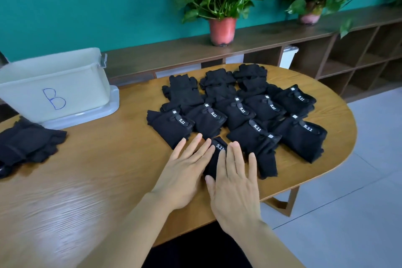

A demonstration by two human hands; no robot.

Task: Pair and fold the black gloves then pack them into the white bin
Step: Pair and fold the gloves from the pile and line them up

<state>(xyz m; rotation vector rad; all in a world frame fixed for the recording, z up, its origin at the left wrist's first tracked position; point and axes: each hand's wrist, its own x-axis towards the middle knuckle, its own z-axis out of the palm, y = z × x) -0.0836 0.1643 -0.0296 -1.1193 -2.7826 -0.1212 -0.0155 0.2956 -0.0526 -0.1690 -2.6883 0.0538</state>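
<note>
The white bin (26, 93) stands on the wooden table (97, 180), on a clear lid (111, 109), and a blue letter B is written on its front wall. To the right of the bin, many black gloves (239, 111) lie close together in rows. Most of them are folded and show a small "5.11" label. Also right of the bin, but nearer to the person than these rows, lies one folded glove (214, 161). Both hands rest flat on it, side by side. The left hand (185, 172) lays straight, slightly spread fingers on the side of this glove that faces the bin. The right hand (235, 185), its fingers also straight, covers the side away from the bin. Just in front of the bin lies a loose pile of gloves (26, 146). Behind the bin and to its right, two potted plants (221, 28) stand on a long dark shelf (174, 54)
</note>
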